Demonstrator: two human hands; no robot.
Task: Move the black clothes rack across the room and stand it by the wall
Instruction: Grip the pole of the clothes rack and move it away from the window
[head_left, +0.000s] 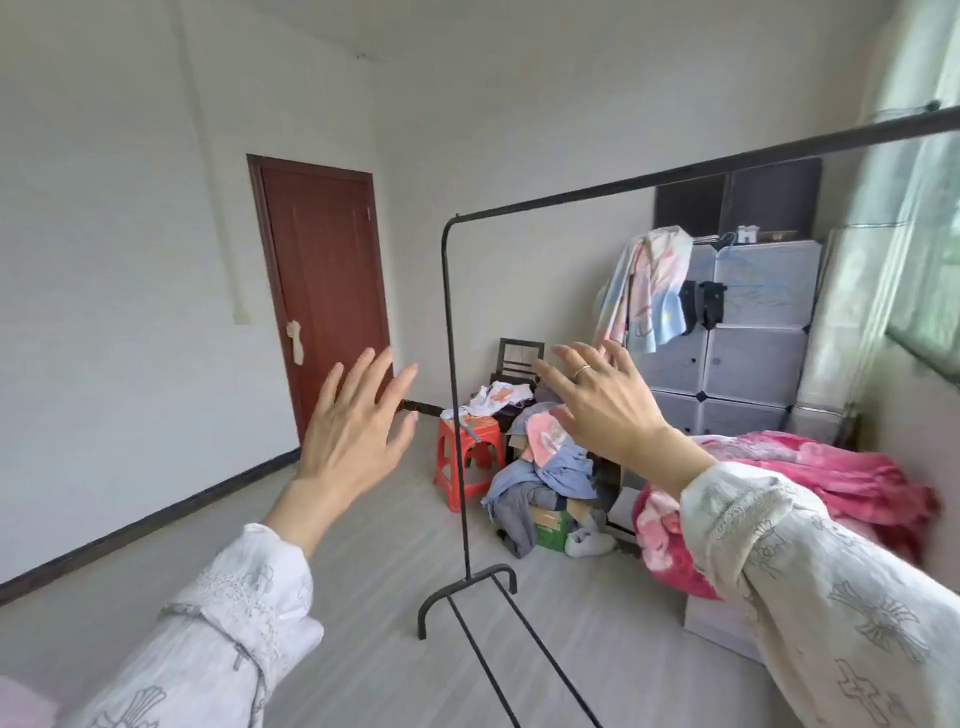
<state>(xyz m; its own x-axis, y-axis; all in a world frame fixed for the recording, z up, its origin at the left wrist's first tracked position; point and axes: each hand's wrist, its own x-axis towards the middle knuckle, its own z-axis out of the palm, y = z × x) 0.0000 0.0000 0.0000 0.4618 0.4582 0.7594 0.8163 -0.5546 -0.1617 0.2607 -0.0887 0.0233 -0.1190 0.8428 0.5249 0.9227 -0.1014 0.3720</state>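
Observation:
The black clothes rack (451, 364) stands empty on the grey floor in front of me. Its thin upright rises at centre, its top bar runs up to the right edge, and its curved foot (467, 587) rests on the floor. My left hand (356, 421) is raised just left of the upright, fingers spread, not touching it. My right hand (602, 400), with a ring, hovers right of the upright below the top bar, fingers apart, holding nothing.
A red plastic stool (462, 457) and a pile of clothes on boxes (545, 478) lie behind the rack. A bed with a pink blanket (831, 478) is at right, cube shelves (748, 332) behind. A brown door (327, 286) is in the white left wall (119, 260).

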